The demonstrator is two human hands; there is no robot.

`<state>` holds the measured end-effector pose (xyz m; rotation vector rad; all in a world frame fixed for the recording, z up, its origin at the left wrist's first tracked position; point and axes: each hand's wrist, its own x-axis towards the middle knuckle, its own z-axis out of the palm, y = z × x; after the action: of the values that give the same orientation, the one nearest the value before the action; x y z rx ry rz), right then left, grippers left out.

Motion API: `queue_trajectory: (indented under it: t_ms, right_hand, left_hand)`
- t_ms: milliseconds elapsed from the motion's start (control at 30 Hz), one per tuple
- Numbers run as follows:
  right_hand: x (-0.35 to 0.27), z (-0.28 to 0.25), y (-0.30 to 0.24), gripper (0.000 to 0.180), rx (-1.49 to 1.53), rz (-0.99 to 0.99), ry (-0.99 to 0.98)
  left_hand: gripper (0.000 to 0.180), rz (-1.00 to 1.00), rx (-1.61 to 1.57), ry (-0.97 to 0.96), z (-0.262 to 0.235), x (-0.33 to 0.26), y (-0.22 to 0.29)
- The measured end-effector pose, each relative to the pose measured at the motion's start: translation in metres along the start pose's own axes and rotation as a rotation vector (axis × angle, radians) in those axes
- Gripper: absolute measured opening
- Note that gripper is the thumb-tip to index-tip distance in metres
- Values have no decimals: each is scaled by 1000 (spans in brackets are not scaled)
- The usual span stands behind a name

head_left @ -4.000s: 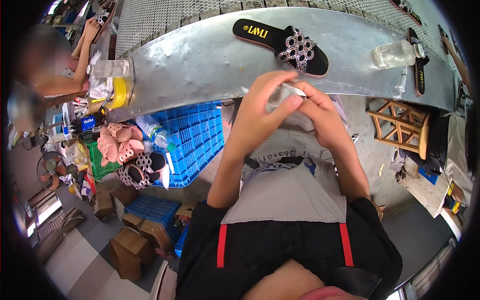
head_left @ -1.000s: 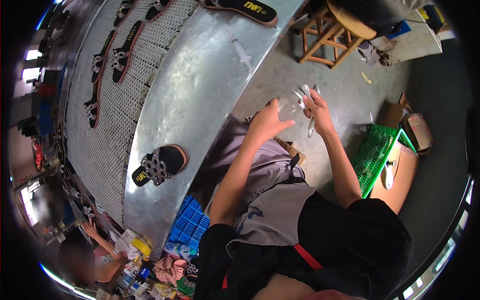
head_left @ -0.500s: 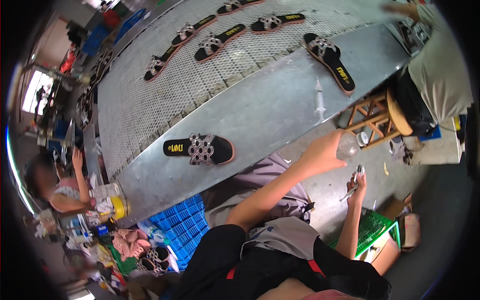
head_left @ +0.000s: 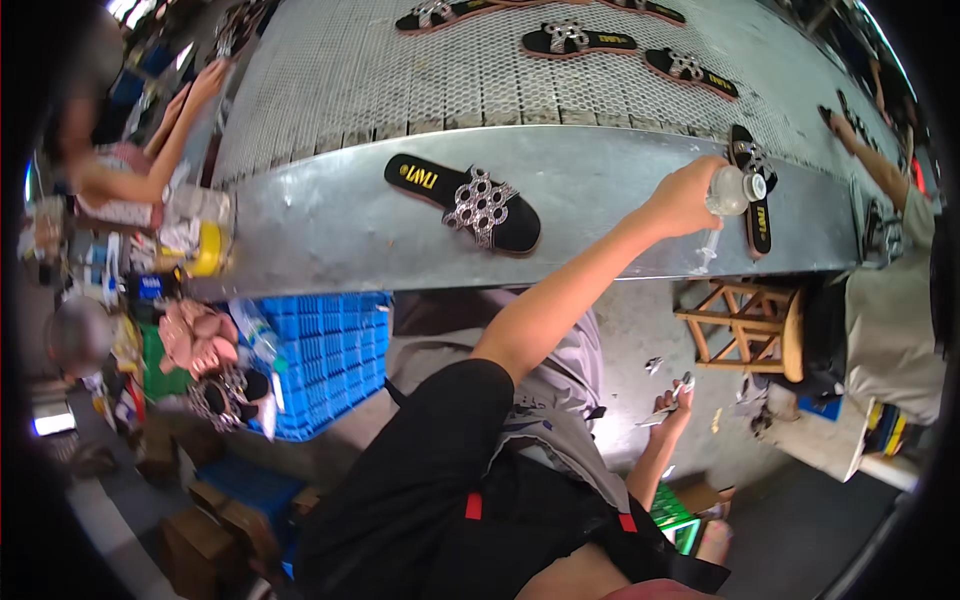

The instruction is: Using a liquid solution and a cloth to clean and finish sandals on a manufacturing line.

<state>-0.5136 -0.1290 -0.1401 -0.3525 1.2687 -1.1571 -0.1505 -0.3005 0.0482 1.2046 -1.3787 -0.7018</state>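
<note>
My left hand point(head_left: 685, 200) is wrapped round a small clear plastic bottle point(head_left: 727, 190) with a white cap, held above the metal table edge point(head_left: 330, 240). Just below the bottle lies a clear syringe point(head_left: 706, 252), partly hidden. Beside it is a black sandal point(head_left: 760, 225) with a glittery strap. Another such sandal point(head_left: 490, 212) rests on the metal ledge to the left of my forearm. Lower down, away from the table, my right hand point(head_left: 672, 408) is closed on a slim silver-white object point(head_left: 657, 416) whose kind I cannot make out.
Behind the ledge, a mesh conveyor point(head_left: 400, 100) carries several sandals. A blue crate point(head_left: 335, 350) stands below at left, near pink sandals point(head_left: 195, 338). A wooden stool point(head_left: 750, 325) is at right. People sit at both sides; one person's hand point(head_left: 845, 130) reaches over the conveyor.
My view has turned. My left hand has brought the bottle over the table edge, by the syringe. My right hand still holds the slim object, lower down.
</note>
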Motion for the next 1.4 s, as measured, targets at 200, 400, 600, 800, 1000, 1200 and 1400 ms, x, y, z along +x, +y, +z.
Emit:
queue_trajectory:
  t_ms: [200,400,600,800,1000,1200,1400]
  right_hand:
    - [-3,29,-3,20,-91,26,-88]
    - [-21,66,-11,12,-216,24,-110]
    - [-52,129,-18,21,-374,39,-136]
    - [-113,258,-14,31,-1049,-858,-686]
    - [-141,354,6,48,-1598,-1273,-746]
    - [-126,387,19,45,-1621,-1477,-778]
    - [-134,370,21,44,-1682,-1416,-733]
  left_hand:
    - [80,-3,-92,64,-6,-5,-20]
    - [79,-48,-76,83,-3,-11,-24]
    - [51,64,907,97,-44,-71,12]
    - [34,-32,1142,226,-188,-165,22]
    - [26,-41,925,259,-205,-196,-15]
    - [23,-25,930,258,-207,-193,-16]
    - [23,-52,926,225,-204,-192,-14]
